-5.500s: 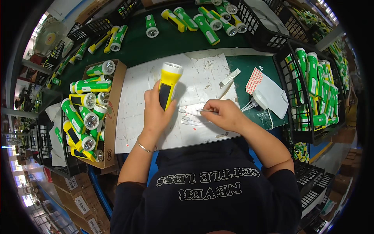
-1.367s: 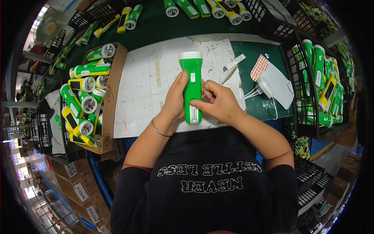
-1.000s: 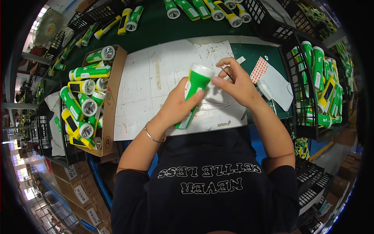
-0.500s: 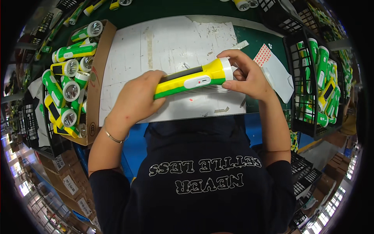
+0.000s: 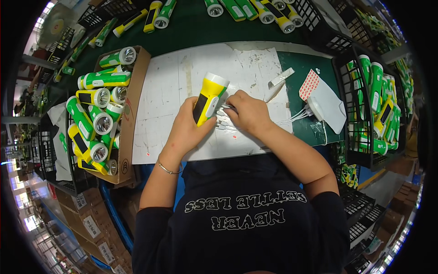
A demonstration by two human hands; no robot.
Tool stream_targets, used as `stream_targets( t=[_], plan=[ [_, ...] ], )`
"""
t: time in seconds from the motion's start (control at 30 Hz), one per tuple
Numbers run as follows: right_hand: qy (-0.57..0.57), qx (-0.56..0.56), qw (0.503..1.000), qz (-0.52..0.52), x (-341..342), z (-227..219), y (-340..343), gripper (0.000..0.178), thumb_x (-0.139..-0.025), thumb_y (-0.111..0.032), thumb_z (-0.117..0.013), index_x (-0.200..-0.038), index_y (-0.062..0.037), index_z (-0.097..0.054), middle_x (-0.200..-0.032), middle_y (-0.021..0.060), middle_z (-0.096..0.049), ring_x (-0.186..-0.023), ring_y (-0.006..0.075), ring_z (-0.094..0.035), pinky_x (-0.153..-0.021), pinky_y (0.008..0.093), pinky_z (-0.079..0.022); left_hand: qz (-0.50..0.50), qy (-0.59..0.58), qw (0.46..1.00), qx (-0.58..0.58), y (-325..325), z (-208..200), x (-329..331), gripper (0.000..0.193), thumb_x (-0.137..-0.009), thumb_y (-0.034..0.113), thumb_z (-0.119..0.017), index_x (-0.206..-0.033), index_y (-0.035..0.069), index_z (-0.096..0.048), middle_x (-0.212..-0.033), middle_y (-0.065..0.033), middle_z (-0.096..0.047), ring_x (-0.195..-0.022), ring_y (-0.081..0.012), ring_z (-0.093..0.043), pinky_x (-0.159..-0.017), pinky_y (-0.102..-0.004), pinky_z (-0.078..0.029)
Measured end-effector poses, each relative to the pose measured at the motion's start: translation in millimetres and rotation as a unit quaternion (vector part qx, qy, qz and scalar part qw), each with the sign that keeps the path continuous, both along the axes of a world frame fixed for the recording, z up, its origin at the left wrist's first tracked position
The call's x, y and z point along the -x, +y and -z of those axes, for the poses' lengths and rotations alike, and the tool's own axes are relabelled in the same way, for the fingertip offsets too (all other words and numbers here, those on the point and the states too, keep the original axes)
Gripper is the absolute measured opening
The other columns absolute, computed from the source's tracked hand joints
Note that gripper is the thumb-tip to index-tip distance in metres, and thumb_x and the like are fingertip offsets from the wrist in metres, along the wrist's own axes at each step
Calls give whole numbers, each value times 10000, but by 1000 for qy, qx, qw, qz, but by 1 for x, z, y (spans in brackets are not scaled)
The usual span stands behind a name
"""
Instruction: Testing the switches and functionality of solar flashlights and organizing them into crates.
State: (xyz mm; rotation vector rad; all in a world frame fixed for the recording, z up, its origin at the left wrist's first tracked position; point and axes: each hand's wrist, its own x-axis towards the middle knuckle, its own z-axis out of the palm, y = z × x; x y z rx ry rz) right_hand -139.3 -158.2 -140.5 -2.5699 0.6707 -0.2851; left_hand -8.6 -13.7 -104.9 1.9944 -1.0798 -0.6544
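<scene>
The right hand (image 5: 250, 113) has moved off the flashlight (image 5: 211, 95) — now tilted head-up — to the white cables (image 5: 292, 119).

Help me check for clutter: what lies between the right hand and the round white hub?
In the head view, several white cables cross the stretch between the right hand and the hub.

The counter (image 5: 191, 34) is dark green; at far left bright windows (image 5: 31, 223) shine, at right the grey floor (image 5: 382, 186) has a yellow line (image 5: 370, 179)
</scene>
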Motion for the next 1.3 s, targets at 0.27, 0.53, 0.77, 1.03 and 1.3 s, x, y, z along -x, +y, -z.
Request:
stream_targets(
  t=[0.27,0.53,0.77,1.03,1.3],
  plan=[
    [-108,-438,892,3,12,-31,-15,194,-805,-163,-684,-856,10,-613,-747,6,-610,-682,42,-533,-615,192,-444,-12,-16,1000,6,-4,4,4,567,-717,219,-718,-1148,-17,-435,-1081,-211,-517,-988,-319,-543,-856,-358,-444],
    [-102,-544,832,31,17,-40,-23,177,-803,-152,-692,-812,5,-612,-722,41,-638,-643,49,-553,-609,163,-422,-1,-155,985,74,-16,-1,20,562,-690,153,-752,-1141,14,-448,-1030,-137,-517,-912,-282,-560,-766,-347,-475],
    [-142,-577,803,56,20,-39,-19,198,-799,-171,-708,-821,7,-624,-715,31,-635,-626,42,-537,-574,163,-396,-36,-189,978,76,-16,4,30,553,-681,139,-756,-1134,38,-455,-1007,-135,-498,-886,-322,-553,-707,-377,-486],
    [-15,-340,940,-5,51,-42,-12,330,-752,-270,-716,-912,7,-633,-836,116,-675,-775,192,-651,-719,277,-503,-56,-120,986,101,-27,4,11,561,-694,205,-761,-1123,24,-449,-1007,-159,-520,-850,-300,-564,-759,-355,-469],
    [-189,-458,868,10,43,-42,13,444,-741,-371,-728,-946,-21,-548,-761,64,-575,-698,110,-527,-639,271,-442,32,188,960,204,-44,-58,42,585,-850,208,-569,-1354,22,-337,-1299,-135,-415,-1213,-214,-402,-956,-336,-380]
  ],
)
